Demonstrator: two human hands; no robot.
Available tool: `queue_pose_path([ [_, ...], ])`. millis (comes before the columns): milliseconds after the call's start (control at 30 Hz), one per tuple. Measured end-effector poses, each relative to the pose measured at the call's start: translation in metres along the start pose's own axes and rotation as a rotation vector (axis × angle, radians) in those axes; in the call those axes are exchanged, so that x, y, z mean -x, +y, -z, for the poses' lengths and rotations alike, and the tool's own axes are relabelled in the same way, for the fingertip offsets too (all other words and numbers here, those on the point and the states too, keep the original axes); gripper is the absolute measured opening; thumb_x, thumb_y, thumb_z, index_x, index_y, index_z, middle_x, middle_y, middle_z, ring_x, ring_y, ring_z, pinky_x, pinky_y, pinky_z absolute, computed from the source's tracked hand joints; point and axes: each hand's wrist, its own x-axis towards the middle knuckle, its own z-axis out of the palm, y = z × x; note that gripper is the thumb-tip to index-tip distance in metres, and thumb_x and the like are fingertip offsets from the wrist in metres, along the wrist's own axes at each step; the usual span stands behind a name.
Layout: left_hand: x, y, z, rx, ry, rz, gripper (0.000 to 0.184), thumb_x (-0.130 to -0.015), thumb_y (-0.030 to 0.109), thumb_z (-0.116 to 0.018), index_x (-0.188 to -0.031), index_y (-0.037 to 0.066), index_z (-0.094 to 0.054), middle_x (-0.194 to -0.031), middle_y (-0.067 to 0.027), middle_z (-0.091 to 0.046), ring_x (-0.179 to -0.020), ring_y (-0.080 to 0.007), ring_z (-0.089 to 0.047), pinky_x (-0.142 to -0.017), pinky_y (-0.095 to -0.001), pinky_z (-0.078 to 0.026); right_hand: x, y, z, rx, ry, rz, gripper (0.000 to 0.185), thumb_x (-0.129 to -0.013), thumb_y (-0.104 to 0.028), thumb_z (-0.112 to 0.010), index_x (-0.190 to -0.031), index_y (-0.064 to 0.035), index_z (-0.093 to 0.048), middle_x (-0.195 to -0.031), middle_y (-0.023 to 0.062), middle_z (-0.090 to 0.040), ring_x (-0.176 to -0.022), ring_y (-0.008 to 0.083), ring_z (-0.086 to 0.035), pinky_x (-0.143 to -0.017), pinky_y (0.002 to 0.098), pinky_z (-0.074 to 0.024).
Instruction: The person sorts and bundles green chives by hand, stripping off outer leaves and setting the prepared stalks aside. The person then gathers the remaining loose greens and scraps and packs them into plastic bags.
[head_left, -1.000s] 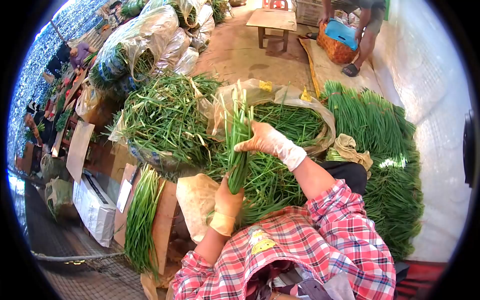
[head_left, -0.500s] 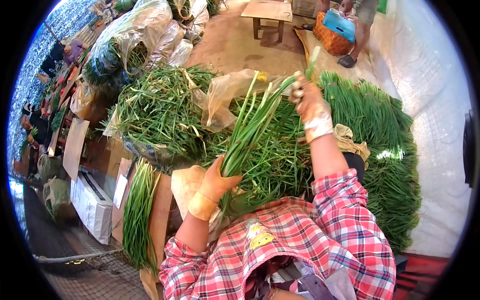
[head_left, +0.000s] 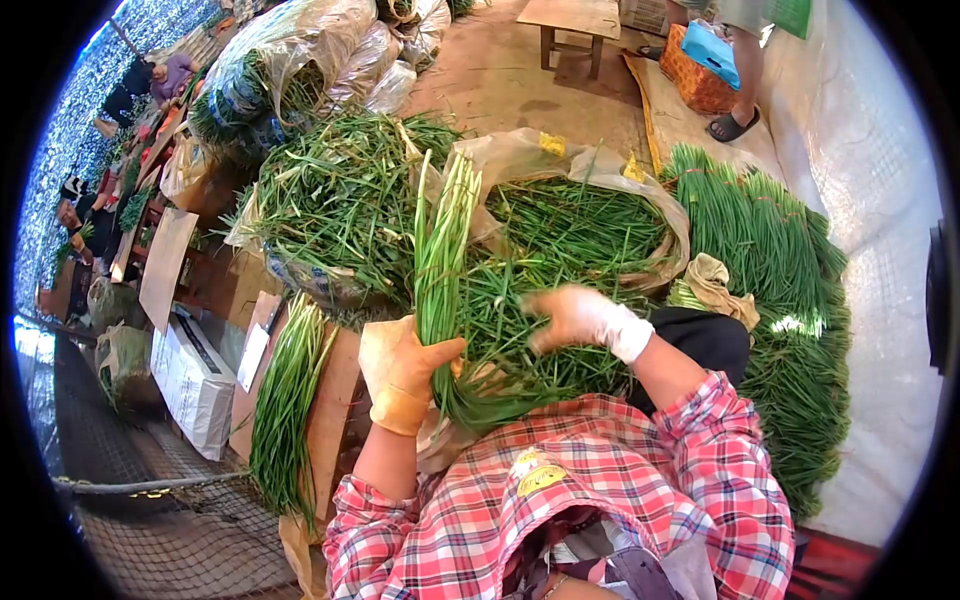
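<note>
A gloved left hand (head_left: pixel 405 360) grips a bunch (head_left: pixel 443 245) of long green leaves, thumb folded across the front and the other fingers largely hidden, at a crowded produce work spot. The bunch stands nearly upright from that fist, pale ends above it and green tips trailing below toward the plaid shirt (head_left: pixel 590 480).

To its right and apart from the bunch, the right hand (head_left: pixel 575 318), blurred, hangs over loose leaves (head_left: pixel 510 290), fingers parted with nothing visible in their grasp; whether they brush the leaves cannot be told.

The step appears to be tidying the held bunch by hand. Further work on it would call for a firm left hold and the right fingers brought across to the stalks.

Beyond the left hand lies a tangled heap (head_left: pixel 335 215); to its left, another bunch (head_left: pixel 285 400) rests on a board (head_left: pixel 340 385). Beyond the right hand sits an open bag (head_left: pixel 680 225) of greens, with a cloth (head_left: pixel 718 290) and stacked bundles (head_left: pixel 790 400) to that hand's right.
</note>
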Motion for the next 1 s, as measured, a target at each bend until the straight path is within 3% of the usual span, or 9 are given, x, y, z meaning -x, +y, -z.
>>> queue_pose_path([
  [100, 0.025, 0.054, -0.036, -0.844, 0.105, -0.177, 0.010, -0.069, 0.004, -0.063, -0.080, 0.003, -0.062, -0.068, -0.0036, -0.060, -0.059, -0.0163, -0.060, -0.053, -0.0252, -0.044, -0.024, -0.019, 0.017, -0.338, 0.501, 0.197, 0.076, -0.075, -0.044, -0.069, -0.134, -0.0078, -0.039, -0.123, 0.0211, -0.053, -0.110, 0.0317, -0.055, -0.095, 0.0344, -0.0428],
  [167, 0.023, 0.044, -0.044, -0.763, 0.098, -0.411, 0.006, -0.068, 0.009, -0.064, -0.072, 0.005, -0.063, -0.061, -0.0039, -0.060, -0.053, -0.0180, -0.059, -0.048, -0.0281, -0.042, -0.051, -0.030, 0.003, -0.095, 0.656, 0.214, 0.065, -0.074, -0.043, -0.069, -0.125, -0.0075, -0.049, -0.107, 0.0201, -0.062, -0.102, 0.0341, -0.059, -0.086, 0.0395, -0.0464],
  [300, 0.021, 0.035, -0.043, -0.644, 0.069, -0.385, 0.013, -0.069, 0.007, -0.064, -0.082, 0.004, -0.062, -0.069, -0.0033, -0.061, -0.061, -0.0156, -0.058, -0.056, -0.0273, -0.044, -0.040, -0.051, 0.010, -0.706, 0.278, 0.077, 0.022, -0.086, -0.022, -0.062, -0.099, -0.0037, -0.062, -0.069, 0.0050, -0.062, -0.056, 0.0119, -0.057, -0.052, 0.0271, -0.0489],
  [433, 0.002, 0.007, -0.024, -0.227, 0.009, -0.130, 0.047, -0.066, -0.004, -0.067, -0.110, 0.003, -0.051, -0.084, -0.0045, -0.059, -0.065, -0.0136, -0.058, -0.052, -0.0258, -0.047, -0.036, -0.037, 0.003, -1.143, 0.015, 0.081, 0.020, -0.088, -0.020, -0.061, -0.099, -0.0030, -0.063, -0.070, 0.0052, -0.064, -0.055, 0.0114, -0.060, -0.049, 0.0229, -0.0486],
  [633, 0.007, 0.012, -0.030, -0.088, -0.034, 0.017, 0.023, -0.071, 0.001, -0.063, -0.093, -0.001, -0.058, -0.078, -0.0057, -0.060, -0.065, -0.0120, -0.057, -0.061, -0.0235, -0.045, -0.017, -0.035, 0.034, -1.816, 0.269, 0.461, 0.027, -0.084, -0.024, -0.065, -0.101, -0.0038, -0.058, -0.073, 0.0034, -0.059, -0.062, 0.0133, -0.056, -0.057, 0.0295, -0.0508],
  [800, 0.009, 0.009, -0.015, -0.093, 0.073, -0.101, 0.006, -0.077, 0.004, -0.057, -0.083, 0.000, -0.056, -0.067, -0.0048, -0.055, -0.057, -0.0129, -0.052, -0.053, -0.0227, -0.041, 0.020, -0.020, 0.055, -1.727, 0.272, 0.697, 0.027, -0.089, -0.026, -0.059, -0.102, -0.0017, -0.058, -0.076, 0.0049, -0.061, -0.068, 0.0155, -0.060, -0.068, 0.0306, -0.0515],
  [900, 0.009, 0.011, -0.007, -0.037, 0.072, -0.009, 0.006, -0.080, 0.005, -0.054, -0.082, 0.000, -0.055, -0.066, -0.0052, -0.053, -0.058, -0.0128, -0.051, -0.053, -0.0229, -0.041, -0.005, 0.021, -0.010, 0.006, -0.097, 0.353, 0.044, -0.084, -0.027, -0.061, -0.125, -0.0136, -0.055, -0.107, 0.0092, -0.066, -0.093, 0.0210, -0.063, -0.086, 0.0326, -0.0471],
  [967, 0.004, -0.002, 0.010, -0.112, 0.036, -0.104, 0.006, -0.079, 0.004, -0.055, -0.083, 0.000, -0.056, -0.066, -0.0052, -0.054, -0.056, -0.0130, -0.051, -0.053, -0.0236, -0.041, -0.006, 0.022, -0.007, 0.201, -0.122, -0.061, 0.044, -0.081, -0.028, -0.063, -0.123, -0.0159, -0.057, -0.113, 0.0063, -0.064, -0.097, 0.0187, -0.062, -0.089, 0.0316, -0.0462],
  [1000, 0.006, 0.000, 0.006, -0.093, 0.024, -0.088, 0.007, -0.079, 0.004, -0.056, -0.084, 0.000, -0.056, -0.066, -0.0053, -0.054, -0.055, -0.0131, -0.052, -0.053, -0.0238, -0.041, -0.004, 0.032, 0.001, -0.382, 0.019, 0.081, 0.036, -0.080, -0.026, -0.066, -0.113, -0.0121, -0.064, -0.110, 0.0085, -0.065, -0.096, 0.0181, -0.062, -0.088, 0.0312, -0.0477],
])
